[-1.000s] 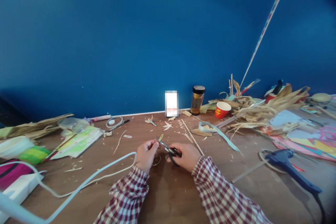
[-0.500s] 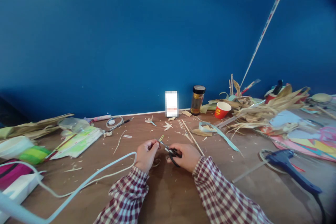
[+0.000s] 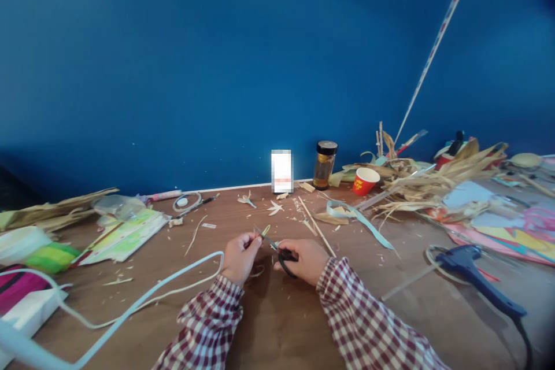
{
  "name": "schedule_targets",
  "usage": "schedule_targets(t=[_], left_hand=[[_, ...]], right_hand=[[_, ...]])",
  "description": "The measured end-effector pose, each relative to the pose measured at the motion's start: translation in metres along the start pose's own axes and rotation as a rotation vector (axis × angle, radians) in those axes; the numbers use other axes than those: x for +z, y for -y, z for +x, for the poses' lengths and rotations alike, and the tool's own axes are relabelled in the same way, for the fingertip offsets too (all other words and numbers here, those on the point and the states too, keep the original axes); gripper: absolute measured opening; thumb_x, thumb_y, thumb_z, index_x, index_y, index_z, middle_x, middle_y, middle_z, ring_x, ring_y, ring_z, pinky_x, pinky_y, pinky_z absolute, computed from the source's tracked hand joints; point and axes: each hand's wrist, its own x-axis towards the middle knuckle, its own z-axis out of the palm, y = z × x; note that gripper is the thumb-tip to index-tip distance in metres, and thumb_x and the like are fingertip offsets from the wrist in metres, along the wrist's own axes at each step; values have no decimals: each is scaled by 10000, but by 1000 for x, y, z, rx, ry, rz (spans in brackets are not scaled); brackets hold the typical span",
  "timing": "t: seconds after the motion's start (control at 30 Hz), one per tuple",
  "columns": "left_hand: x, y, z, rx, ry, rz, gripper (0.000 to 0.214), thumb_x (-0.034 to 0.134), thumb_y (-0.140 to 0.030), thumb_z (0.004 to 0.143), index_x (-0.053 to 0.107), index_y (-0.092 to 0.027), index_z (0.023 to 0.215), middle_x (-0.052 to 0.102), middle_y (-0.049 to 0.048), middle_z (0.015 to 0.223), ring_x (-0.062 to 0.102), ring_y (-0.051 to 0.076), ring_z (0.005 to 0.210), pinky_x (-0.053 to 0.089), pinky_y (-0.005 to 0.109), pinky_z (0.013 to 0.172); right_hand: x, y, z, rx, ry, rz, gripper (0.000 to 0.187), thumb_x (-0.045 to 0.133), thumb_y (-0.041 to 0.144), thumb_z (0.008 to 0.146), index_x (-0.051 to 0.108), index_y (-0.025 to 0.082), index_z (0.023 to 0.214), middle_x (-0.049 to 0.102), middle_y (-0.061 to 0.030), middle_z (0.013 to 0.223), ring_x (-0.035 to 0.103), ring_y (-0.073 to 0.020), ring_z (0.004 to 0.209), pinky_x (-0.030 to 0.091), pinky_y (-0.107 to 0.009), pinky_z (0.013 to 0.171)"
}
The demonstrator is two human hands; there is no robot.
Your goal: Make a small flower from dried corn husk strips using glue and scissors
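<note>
My left hand [image 3: 241,255] is closed in a pinch on a thin yellow-green leaf strip [image 3: 265,230] that sticks up past the fingertips. My right hand [image 3: 306,259] grips black-handled scissors [image 3: 281,249], whose blades point up-left and meet the strip beside my left fingertips. Both hands rest low over the brown table [image 3: 277,312], near its middle. A pale curl of strip lies on the table between the hands. My sleeves are red-and-white checked.
A blue glue gun [image 3: 477,274] lies at the right, dried husks [image 3: 437,182] and coloured paper behind it. A red paper cup [image 3: 364,180] and a dark jar [image 3: 325,164] stand by the blue wall. A light cable [image 3: 143,295] loops at left, near paper sheets [image 3: 125,234].
The hands and scissors have stayed almost where they were; the view has shifted slightly. The scissors' blades still touch the strip.
</note>
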Motion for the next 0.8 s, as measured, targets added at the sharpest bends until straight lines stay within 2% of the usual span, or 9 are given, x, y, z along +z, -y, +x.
schedule_targets(t=[0.17, 0.4, 0.47, 0.53, 0.63, 0.73, 0.8], left_hand=[[0, -1, -1, -7, 1, -14, 219, 541, -365, 662, 612, -171, 588, 609, 7, 545, 540, 160, 553, 394, 244, 560], [1, 4, -1, 11, 6, 14, 225, 521, -355, 689, 629, -163, 641, 632, 20, 587, 560, 164, 579, 413, 254, 579], [0, 3, 0, 23, -40, 27, 225, 526, -354, 686, 639, -160, 688, 647, 33, 620, 573, 173, 596, 424, 265, 592], [-2, 1, 0, 53, -144, 65, 223, 538, -346, 676, 648, -162, 737, 662, 47, 671, 585, 184, 622, 431, 281, 616], [-8, 0, 2, 95, -269, 121, 219, 541, -318, 673, 656, -173, 789, 670, 56, 711, 586, 186, 628, 434, 296, 633], [-13, 3, 8, 54, -241, 29, 212, 542, -265, 679, 656, -167, 828, 672, 55, 715, 584, 171, 645, 440, 282, 631], [-13, 8, 13, -60, -228, -130, 222, 542, -227, 686, 647, -144, 864, 667, 55, 717, 556, 133, 567, 436, 247, 540]], right_hand=[[-1, 1, 0, 2, 5, -28, 299, 545, 501, 687, 630, 219, 740, 543, 33, 591, 437, -92, 537, 241, -193, 469], [3, -4, 1, -21, 3, -2, 289, 551, 491, 692, 624, 215, 740, 547, 37, 585, 456, -91, 538, 260, -192, 475], [4, -8, 2, 0, -13, 2, 293, 542, 492, 699, 621, 222, 778, 559, 35, 593, 471, -96, 542, 278, -197, 483], [3, -13, 4, 60, -68, -13, 293, 525, 488, 712, 610, 239, 842, 590, 28, 641, 506, -108, 576, 308, -207, 507], [0, -22, 8, 239, -187, -111, 354, 554, 480, 688, 551, 276, 978, 633, 6, 790, 566, -157, 700, 343, -238, 555], [-3, -31, 10, 412, -210, -178, 460, 592, 483, 645, 483, 270, 1038, 639, -18, 835, 590, -200, 744, 350, -262, 556], [-6, -34, 10, 464, -201, -168, 475, 617, 487, 611, 471, 256, 998, 636, -18, 810, 595, -208, 732, 355, -267, 555]])
